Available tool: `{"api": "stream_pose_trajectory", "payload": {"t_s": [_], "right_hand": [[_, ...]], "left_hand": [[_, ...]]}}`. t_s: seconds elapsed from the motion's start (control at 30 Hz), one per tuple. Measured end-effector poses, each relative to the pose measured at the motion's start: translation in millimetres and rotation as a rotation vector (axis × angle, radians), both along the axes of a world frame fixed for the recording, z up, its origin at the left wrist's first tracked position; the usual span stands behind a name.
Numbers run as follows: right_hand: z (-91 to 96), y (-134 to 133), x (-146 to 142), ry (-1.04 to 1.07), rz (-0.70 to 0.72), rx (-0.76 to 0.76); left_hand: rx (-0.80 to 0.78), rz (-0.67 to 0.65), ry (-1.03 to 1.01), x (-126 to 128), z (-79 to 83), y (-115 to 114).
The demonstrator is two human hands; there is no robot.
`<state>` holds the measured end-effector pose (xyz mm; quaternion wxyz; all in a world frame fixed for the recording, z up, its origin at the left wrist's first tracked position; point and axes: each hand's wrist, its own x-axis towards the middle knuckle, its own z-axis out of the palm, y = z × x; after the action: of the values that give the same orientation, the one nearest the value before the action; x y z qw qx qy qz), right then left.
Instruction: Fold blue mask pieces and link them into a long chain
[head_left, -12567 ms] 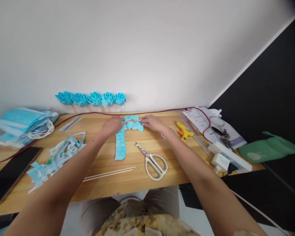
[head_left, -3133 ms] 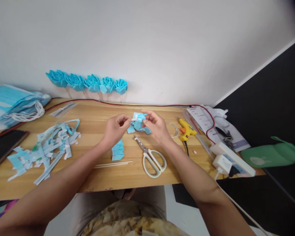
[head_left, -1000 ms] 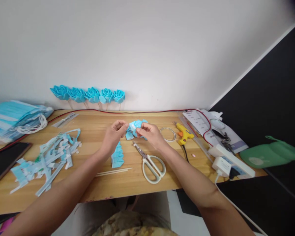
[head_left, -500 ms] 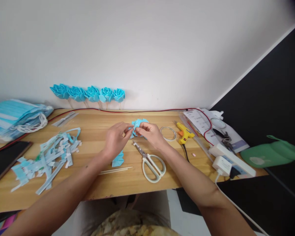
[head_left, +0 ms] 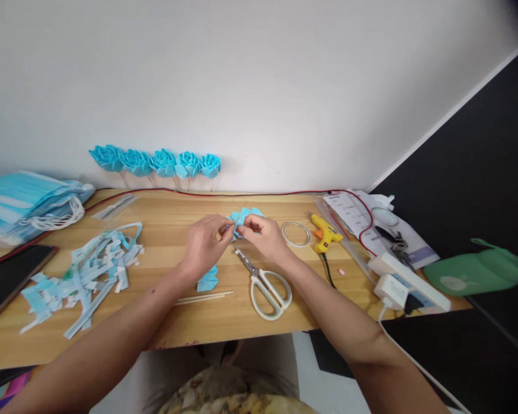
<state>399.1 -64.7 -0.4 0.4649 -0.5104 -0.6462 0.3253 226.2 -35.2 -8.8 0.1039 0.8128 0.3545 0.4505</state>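
Observation:
Fingertips of my left hand and my right hand meet in a pinch on a small light-blue fabric piece, mostly hidden by the fingers. Just behind them lie more blue fabric pieces on the table. Below my left hand is a folded blue piece, next to thin wooden sticks. White-handled scissors rest below my right hand, blades pointing up and left. Right of that hand are a tape roll and a yellow glue gun.
Several blue fabric flowers on sticks lean against the wall. At left are blue face masks, a phone and a heap of cut scraps. A power strip and green bottle sit at right.
Both hands stay together with only slight finger movement around the small blue piece. The whole view has shifted very slightly; the things on the table stay in place.

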Motion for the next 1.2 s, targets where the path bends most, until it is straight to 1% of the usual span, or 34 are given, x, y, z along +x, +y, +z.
{"api": "stream_pose_trajectory", "payload": {"t_s": [0.1,0.3,0.43,0.57,0.67,0.8,1.03,1.2], "right_hand": [[1.5,-0.8,0.1,-0.028,-0.005,0.002],[0.6,-0.4,0.1,-0.007,-0.016,0.011],[2.5,-0.9,-0.6,-0.028,-0.008,0.014],[4.1,-1.8,-1.0,-0.046,-0.008,0.013],[3.2,-1.7,-0.6,-0.040,-0.011,0.008],[2.2,-1.3,0.5,-0.035,-0.007,0.001],[0.5,-0.7,2.2,-0.031,-0.001,0.000],[-0.7,-0.2,3.4,0.037,0.010,-0.028]], "left_hand": [[-0.016,-0.004,0.005,-0.3,0.6,0.6],[-0.023,-0.025,-0.011,-0.3,-1.3,0.7],[-0.040,-0.005,0.001,0.6,-1.2,-1.0],[-0.091,0.005,-0.009,1.5,0.8,-1.7],[-0.163,-0.017,-0.045,1.5,2.5,-1.1],[-0.298,-0.056,-0.146,1.7,3.4,-0.1],[-0.521,-0.097,-0.289,2.4,0.2,4.6],[-0.698,-0.180,-0.421,2.6,3.2,6.2]]}}
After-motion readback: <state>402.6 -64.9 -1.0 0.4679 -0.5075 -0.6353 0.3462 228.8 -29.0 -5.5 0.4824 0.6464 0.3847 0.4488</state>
